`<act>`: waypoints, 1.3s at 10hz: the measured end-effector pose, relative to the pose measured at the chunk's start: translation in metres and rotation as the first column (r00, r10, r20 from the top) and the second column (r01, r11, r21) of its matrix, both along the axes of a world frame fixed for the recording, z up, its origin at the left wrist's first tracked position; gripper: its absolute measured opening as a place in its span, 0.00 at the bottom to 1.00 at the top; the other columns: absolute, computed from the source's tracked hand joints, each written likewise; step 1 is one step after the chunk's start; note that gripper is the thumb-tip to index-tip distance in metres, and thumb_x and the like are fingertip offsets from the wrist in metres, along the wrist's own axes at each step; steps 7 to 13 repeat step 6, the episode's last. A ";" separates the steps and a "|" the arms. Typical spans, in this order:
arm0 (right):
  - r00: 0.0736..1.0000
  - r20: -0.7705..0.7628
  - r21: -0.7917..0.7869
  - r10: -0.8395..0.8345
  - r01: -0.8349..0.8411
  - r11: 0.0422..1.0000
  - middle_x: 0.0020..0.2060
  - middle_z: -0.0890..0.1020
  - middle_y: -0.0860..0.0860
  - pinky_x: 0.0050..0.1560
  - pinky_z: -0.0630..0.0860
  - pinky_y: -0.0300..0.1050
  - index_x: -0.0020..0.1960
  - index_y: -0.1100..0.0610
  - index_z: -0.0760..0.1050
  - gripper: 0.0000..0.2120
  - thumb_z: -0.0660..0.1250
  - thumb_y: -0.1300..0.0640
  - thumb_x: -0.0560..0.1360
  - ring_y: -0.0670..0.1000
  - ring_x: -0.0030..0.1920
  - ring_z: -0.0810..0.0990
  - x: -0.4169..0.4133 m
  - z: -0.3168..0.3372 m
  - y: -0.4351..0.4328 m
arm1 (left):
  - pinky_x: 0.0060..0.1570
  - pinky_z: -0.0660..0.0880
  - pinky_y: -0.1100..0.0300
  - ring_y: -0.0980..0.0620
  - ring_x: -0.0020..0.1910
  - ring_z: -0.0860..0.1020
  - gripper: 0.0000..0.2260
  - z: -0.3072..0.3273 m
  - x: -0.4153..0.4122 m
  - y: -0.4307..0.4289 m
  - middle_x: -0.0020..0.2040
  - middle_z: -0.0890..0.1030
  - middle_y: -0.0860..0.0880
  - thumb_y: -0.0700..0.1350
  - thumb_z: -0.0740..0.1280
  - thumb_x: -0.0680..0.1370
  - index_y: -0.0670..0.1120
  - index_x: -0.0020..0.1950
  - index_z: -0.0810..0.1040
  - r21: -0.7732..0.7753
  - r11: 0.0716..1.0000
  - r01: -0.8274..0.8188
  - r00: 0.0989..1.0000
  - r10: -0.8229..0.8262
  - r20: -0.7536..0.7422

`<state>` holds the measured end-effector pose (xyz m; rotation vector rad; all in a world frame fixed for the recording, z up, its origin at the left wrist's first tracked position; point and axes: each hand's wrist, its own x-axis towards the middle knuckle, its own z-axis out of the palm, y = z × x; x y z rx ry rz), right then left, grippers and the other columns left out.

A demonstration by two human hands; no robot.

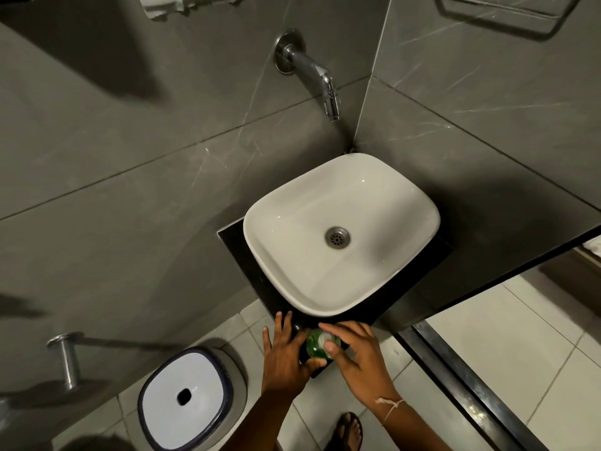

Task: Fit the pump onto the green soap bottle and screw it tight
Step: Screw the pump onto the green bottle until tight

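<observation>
Head view, looking steeply down at a bathroom corner.

Green soap bottle: stands upright on the black counter, at its front corner, just in front of the front rim of the white basin. Seen from above; green body visible between the two hands.

Pump: white, sits on top of the bottle, at its neck. Whether the thread is engaged cannot be told from this angle; fingers cover most of it.

Left hand: fingers spread and laid flat against the bottle's left side, fingertips reaching toward the basin rim, thumb curled under the bottle's near side and touching it. It steadies the bottle.

Right hand: fingers curved over the top, forefinger across the far side of the pump, thumb tip on its near side. It pinches the pump. A pale thread band is tied round this wrist.

Surroundings: chrome wall tap juts from the grey tiled wall above the basin's back edge. Basin drain is at the bowl's centre. On the floor left of the counter stands a white-lidded bin with a dark rim. A chrome holder projects from the left wall. A sandalled foot shows at the bottom edge, on pale floor tiles.
</observation>
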<state>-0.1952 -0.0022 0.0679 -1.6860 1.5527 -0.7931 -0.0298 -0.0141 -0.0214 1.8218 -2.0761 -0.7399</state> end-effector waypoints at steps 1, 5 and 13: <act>0.999 -0.007 -0.015 -0.038 0.038 0.999 0.52 0.78 0.43 0.58 0.73 0.49 0.58 0.43 0.80 0.13 0.69 0.51 0.74 0.46 0.58 0.72 -0.001 -0.004 -0.001 | 0.74 0.36 0.41 0.48 0.77 0.38 0.30 0.002 -0.001 0.000 0.79 0.52 0.46 0.68 0.65 0.69 0.59 0.68 0.68 0.017 1.000 -0.005 1.000 0.005 0.007; 0.995 -0.030 -0.042 -0.095 0.094 0.995 0.51 0.78 0.42 0.58 0.73 0.52 0.55 0.42 0.80 0.12 0.70 0.47 0.72 0.47 0.58 0.72 0.004 -0.003 0.003 | 0.73 0.35 0.42 0.47 0.77 0.38 0.32 0.004 0.002 0.002 0.79 0.52 0.46 0.71 0.62 0.69 0.59 0.69 0.68 0.029 0.999 0.020 1.000 -0.020 0.008; 0.992 0.060 -0.034 -0.109 0.111 0.993 0.53 0.78 0.40 0.60 0.73 0.47 0.57 0.40 0.79 0.14 0.66 0.41 0.73 0.43 0.59 0.72 0.007 0.000 -0.004 | 0.74 0.37 0.40 0.48 0.77 0.39 0.32 0.003 -0.001 -0.006 0.79 0.52 0.46 0.70 0.64 0.68 0.59 0.69 0.66 0.037 0.999 0.023 1.000 -0.024 0.011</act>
